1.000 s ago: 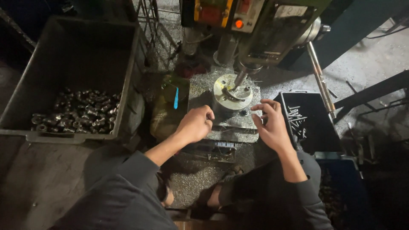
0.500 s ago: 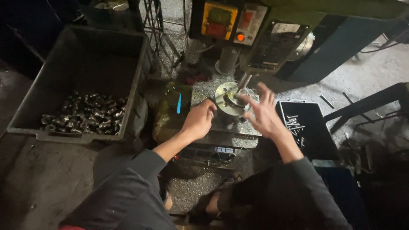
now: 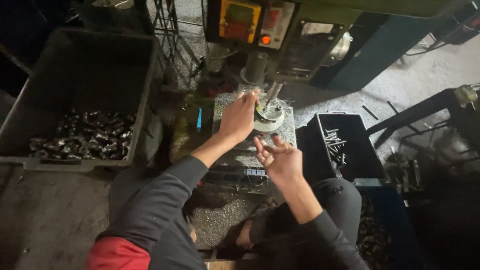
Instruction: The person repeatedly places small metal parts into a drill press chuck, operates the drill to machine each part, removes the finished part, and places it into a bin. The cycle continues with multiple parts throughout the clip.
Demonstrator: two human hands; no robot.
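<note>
Metal dominates the scene: a round pale fixture (image 3: pixel 268 119) sits on the speckled machine table (image 3: pixel 287 135) under a drill spindle (image 3: pixel 272 92), and everything else is easiest placed from that fixture.

The left hand (image 3: pixel 239 116) reaches in from the near side and lies against the fixture's left edge, its fingers (image 3: pixel 248 95) stretched long and narrow up toward the spindle; whether they pinch a small part there cannot be told. The right hand (image 3: pixel 280 157) hangs just in front of the fixture, apart from it, palm turned up and fingers spread wide, with nothing visible in it.

Behind the fixture rises the machine body with a yellow control panel (image 3: pixel 240 20) and a lit orange button (image 3: pixel 265 39). Left of the fixture, a slim blue stick (image 3: pixel 199 119) lies on a dark greasy ledge. Farther left, well apart, stands a large grey crate (image 3: pixel 142 95) holding a heap of small shiny metal pieces (image 3: pixel 82 135). Right of the fixture, a black bin (image 3: pixel 320 145) sits on the floor with a few thin metal pins (image 3: pixel 334 142) inside. Near the person's knees, in front of the fixture, metal swarf (image 3: pixel 220 217) covers the floor.
</note>
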